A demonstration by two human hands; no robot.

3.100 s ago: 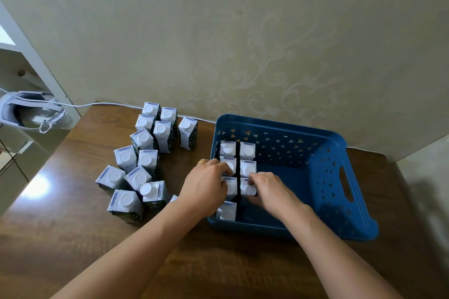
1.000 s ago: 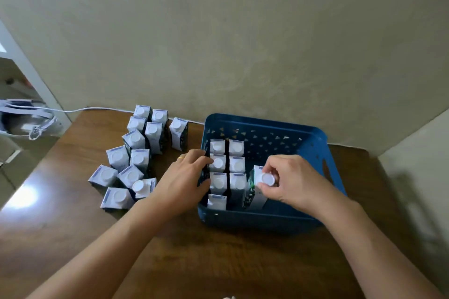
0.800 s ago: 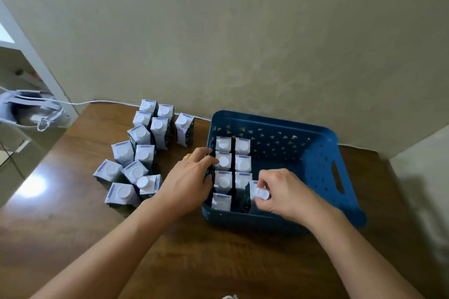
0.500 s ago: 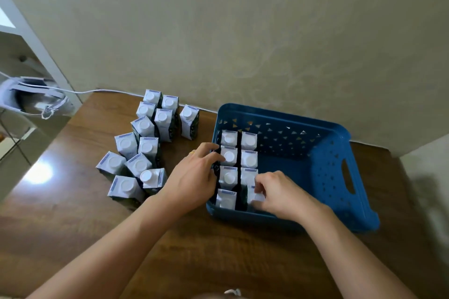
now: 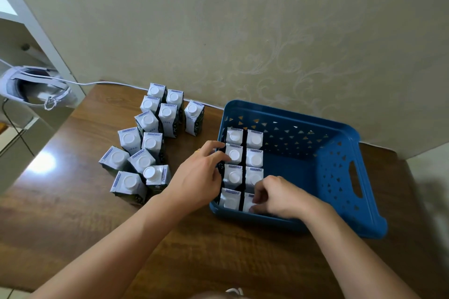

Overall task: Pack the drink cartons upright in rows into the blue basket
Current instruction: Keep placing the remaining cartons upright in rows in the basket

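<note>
Right hand (image 5: 279, 198) lowered, grip on near carton (image 5: 247, 202), mostly hidden; left hand (image 5: 199, 177) loose against basket (image 5: 340, 177).

single view only: head-worn wide-angle camera, looking forward and steeply down onto a brown wooden table (image 5: 73, 213). close range; both forearms enter from the bottom edge and reach toward frame centre. lens faces a patterned beige wall (image 5: 243, 31) that fills the upper half of the frame; table edge meets the wall along a line running from left of centre to the right edge. straight lines bow near the borders, typical wide-angle distortion. blue basket (image 5: 340, 133) sits right of centre, loose cartons (image 5: 148, 145) left of centre. white shelf frame (image 5: 36, 29) cuts the upper left corner. no second view, so no shared overlap to log.
</note>
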